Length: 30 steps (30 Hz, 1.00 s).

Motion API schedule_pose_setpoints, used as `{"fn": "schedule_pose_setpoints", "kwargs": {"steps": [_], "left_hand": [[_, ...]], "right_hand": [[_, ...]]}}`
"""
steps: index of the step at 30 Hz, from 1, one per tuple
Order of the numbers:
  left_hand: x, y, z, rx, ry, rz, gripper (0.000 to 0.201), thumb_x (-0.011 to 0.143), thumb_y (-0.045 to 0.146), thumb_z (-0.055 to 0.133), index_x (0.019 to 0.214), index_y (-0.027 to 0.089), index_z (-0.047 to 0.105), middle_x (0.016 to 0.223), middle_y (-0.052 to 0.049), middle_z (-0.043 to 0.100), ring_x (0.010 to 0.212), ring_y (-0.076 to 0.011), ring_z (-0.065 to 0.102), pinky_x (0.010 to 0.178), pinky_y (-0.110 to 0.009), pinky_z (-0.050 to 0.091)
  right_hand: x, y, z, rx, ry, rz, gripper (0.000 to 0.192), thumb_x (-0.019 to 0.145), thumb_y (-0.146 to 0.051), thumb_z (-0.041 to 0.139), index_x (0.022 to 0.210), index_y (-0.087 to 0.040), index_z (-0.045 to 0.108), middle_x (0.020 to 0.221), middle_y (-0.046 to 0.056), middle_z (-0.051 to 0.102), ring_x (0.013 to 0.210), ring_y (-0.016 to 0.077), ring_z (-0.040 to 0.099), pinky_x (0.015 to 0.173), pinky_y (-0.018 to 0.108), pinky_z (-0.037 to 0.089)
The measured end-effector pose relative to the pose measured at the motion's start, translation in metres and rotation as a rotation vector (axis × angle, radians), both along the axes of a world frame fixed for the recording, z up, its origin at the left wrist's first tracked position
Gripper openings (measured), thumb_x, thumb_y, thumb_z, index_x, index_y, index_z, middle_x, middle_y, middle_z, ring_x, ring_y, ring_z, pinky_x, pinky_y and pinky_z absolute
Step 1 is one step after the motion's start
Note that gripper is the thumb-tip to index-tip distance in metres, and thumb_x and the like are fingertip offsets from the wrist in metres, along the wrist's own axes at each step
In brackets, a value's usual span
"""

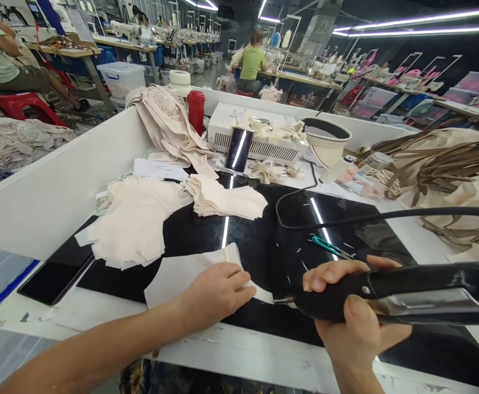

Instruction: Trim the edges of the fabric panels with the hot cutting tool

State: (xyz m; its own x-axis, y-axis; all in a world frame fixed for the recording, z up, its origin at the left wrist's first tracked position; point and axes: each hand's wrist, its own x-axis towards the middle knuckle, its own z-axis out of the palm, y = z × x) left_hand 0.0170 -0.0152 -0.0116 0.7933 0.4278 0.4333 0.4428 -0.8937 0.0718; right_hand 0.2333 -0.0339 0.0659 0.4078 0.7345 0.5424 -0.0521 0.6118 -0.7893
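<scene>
My left hand (218, 293), fingers curled together, presses on a cut piece of white fabric (177, 273) and holds it against the black board (256, 241). Part of the fabric lies hidden beneath that hand. My right hand (354, 306) is wrapped round a black corded hand tool (420, 293) with a metal strip along its body. The tool's thin metal tip points left and meets the narrow right end of the fabric; whether it touches cannot be made out. Beyond my left hand lie a fanned stack of cream fabric pieces (133, 219) and a smaller stack (227, 198).
Green thread snips (332, 247) lie near the tool, with a black cable (387, 215) above them. A phone (57, 276) rests at left. Behind stand a propped phone (238, 149), a red bottle (196, 112) and a white vented box (256, 145). Brown-edged fabric (461, 164) is heaped at right.
</scene>
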Motion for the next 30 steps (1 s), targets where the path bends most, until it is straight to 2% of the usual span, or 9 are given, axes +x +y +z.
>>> {"fn": "schedule_pose_setpoints", "kwargs": {"steps": [10, 22, 26, 30], "left_hand": [[0.002, -0.001, -0.001, -0.012, 0.007, 0.0, 0.021, 0.112, 0.001, 0.057, 0.108, 0.016, 0.071, 0.106, -0.007, 0.073, 0.097, -0.0209, 0.069, 0.09, -0.034, 0.062], [0.005, -0.003, -0.002, 0.027, -0.036, 0.017, 0.019, 0.111, 0.001, 0.058, 0.111, 0.014, 0.072, 0.1, -0.005, 0.069, 0.092, -0.02, 0.065, 0.089, -0.033, 0.06], [0.005, -0.002, -0.002, 0.019, -0.028, 0.013, 0.018, 0.11, 0.001, 0.059, 0.111, 0.014, 0.072, 0.099, -0.005, 0.068, 0.091, -0.0204, 0.065, 0.088, -0.033, 0.06], [0.003, -0.002, 0.0, -0.006, -0.016, 0.008, 0.02, 0.112, 0.002, 0.057, 0.108, 0.015, 0.071, 0.101, -0.005, 0.069, 0.093, -0.0207, 0.065, 0.089, -0.034, 0.06]], "right_hand": [[-0.008, 0.009, 0.008, 0.017, 0.058, -0.042, 0.05, 0.081, -0.04, 0.098, 0.119, -0.027, 0.068, 0.075, -0.007, 0.073, 0.054, 0.0167, 0.061, 0.048, 0.031, 0.056], [-0.024, 0.021, -0.003, 0.055, 0.024, -0.007, 0.048, 0.085, -0.04, 0.096, 0.121, -0.027, 0.067, 0.077, -0.007, 0.071, 0.055, 0.0175, 0.062, 0.05, 0.032, 0.054], [-0.023, 0.021, -0.001, 0.04, 0.01, -0.019, 0.044, 0.086, -0.036, 0.094, 0.119, -0.026, 0.067, 0.077, -0.007, 0.071, 0.055, 0.017, 0.063, 0.051, 0.032, 0.055], [-0.015, 0.016, 0.003, 0.023, 0.041, -0.038, 0.048, 0.083, -0.035, 0.096, 0.12, -0.027, 0.067, 0.076, -0.006, 0.072, 0.055, 0.0169, 0.063, 0.05, 0.032, 0.056]]}}
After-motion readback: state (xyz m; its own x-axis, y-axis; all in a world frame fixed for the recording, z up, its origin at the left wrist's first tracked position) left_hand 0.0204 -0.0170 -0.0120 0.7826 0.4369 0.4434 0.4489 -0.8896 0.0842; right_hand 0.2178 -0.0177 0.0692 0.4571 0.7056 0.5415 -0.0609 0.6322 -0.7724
